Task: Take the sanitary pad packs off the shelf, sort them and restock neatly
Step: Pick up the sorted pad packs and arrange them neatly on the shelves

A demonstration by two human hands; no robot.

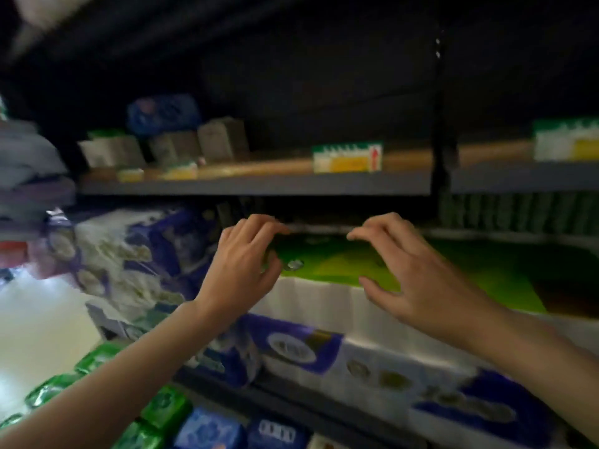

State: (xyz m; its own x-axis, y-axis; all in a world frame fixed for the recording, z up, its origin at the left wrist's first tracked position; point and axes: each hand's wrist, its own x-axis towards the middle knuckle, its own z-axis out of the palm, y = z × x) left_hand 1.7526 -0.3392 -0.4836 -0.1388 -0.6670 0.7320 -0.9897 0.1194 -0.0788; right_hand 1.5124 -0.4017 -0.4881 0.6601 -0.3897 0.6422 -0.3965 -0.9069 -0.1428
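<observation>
A shop: stocked shelves (252, 184) crowded with packaged goods (346, 158).

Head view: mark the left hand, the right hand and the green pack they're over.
left hand (241, 270), head view, back of the hand.
right hand (418, 280), head view, back of the hand.
green pack (327, 259), head view, top face between the two hands.
</observation>
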